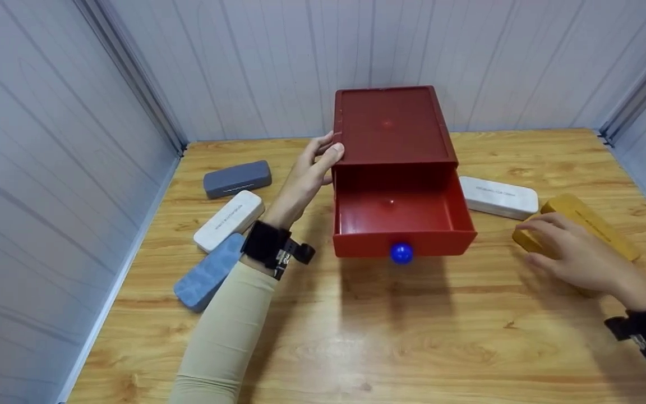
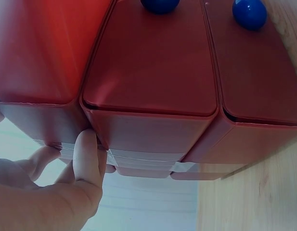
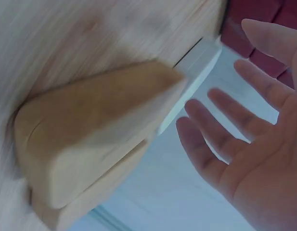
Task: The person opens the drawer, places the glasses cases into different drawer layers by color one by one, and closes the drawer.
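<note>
My left hand (image 1: 306,174) rests on the left side of a red drawer cabinet (image 1: 393,126), its thumb at the top edge. In the left wrist view, its fingers (image 2: 85,154) touch the side wall near a strip of clear tape. The top drawer (image 1: 404,245), with a blue knob (image 1: 401,253), is pulled out and nothing lies in it. Two lower drawers, also blue-knobbed, appear shut in the left wrist view. My right hand (image 1: 584,255) hovers over a yellow glasses case (image 1: 598,219). Spread and holding nothing, its fingers (image 3: 201,144) are apart from the case in the right wrist view.
A white glasses case (image 1: 499,197) lies right of the cabinet. To its left lie a grey case (image 1: 238,178), another white case (image 1: 229,220) and a blue case (image 1: 208,275), partly behind my left forearm. Pale panel walls (image 1: 278,67) enclose the wooden table (image 1: 413,359).
</note>
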`<state>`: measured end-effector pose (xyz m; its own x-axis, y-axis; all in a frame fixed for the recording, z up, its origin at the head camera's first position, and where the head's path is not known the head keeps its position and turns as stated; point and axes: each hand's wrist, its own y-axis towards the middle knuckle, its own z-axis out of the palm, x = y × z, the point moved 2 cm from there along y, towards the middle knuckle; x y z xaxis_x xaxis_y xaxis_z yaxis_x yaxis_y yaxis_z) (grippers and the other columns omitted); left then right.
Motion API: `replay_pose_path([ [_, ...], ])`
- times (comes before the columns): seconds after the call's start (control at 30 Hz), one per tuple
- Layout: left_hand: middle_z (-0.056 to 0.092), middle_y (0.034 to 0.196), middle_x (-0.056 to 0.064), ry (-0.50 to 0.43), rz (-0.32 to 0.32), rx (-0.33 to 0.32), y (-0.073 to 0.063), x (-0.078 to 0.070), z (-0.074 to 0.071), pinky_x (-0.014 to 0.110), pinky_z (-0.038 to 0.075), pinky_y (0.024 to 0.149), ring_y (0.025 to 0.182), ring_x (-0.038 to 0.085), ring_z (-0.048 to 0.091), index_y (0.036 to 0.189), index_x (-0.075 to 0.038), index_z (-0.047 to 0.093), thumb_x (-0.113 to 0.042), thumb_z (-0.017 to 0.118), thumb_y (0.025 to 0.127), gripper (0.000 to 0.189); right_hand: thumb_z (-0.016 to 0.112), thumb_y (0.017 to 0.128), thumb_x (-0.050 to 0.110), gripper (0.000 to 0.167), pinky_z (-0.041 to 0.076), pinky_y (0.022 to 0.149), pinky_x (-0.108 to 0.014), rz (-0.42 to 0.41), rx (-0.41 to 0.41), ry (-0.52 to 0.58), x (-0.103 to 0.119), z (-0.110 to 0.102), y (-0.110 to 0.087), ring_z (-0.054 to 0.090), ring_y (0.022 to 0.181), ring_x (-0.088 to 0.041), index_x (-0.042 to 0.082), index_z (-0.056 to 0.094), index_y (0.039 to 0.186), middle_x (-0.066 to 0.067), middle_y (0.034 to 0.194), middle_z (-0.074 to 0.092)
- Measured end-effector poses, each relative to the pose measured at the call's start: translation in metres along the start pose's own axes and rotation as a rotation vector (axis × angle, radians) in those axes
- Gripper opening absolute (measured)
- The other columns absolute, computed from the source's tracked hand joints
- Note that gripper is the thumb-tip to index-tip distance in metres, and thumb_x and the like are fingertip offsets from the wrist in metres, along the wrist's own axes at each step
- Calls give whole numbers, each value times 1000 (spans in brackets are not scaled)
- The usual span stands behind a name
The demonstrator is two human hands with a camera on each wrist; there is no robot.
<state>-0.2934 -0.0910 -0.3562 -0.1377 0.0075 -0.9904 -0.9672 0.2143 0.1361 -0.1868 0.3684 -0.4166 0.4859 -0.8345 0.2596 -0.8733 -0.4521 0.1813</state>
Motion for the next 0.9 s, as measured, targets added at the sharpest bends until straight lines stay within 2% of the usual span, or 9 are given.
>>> replay_pose_path([
  [0.23,47,151,18,-19,-2,6,0,-1,2,47,56,105,131,28,59,163,-7,39,-36,59,107,65,85,90,12,63,50,86,-71,67,8,-131,-27,6,-9,54,117,-56,1,56,144,-34,137,50],
  [0.47,46,151,18,-23,0,6,0,-2,3,45,57,104,130,28,59,162,-6,40,-35,59,108,65,85,90,15,70,52,77,-71,123,61,-140,-43,10,-18,59,105,-58,0,49,148,-35,132,47],
  [0.77,46,151,19,-27,7,7,1,0,3,45,58,103,128,28,60,162,-5,40,-34,59,108,64,80,96,21,76,51,82,-72,195,161,-112,-44,12,-27,55,111,-57,-1,39,156,-37,134,44],
  [0.9,46,151,19,-16,3,3,2,0,3,46,57,104,129,28,59,162,-6,40,-34,58,108,64,80,96,23,79,50,84,-73,218,177,-112,-40,12,-29,52,114,-57,1,36,158,-38,134,44],
])
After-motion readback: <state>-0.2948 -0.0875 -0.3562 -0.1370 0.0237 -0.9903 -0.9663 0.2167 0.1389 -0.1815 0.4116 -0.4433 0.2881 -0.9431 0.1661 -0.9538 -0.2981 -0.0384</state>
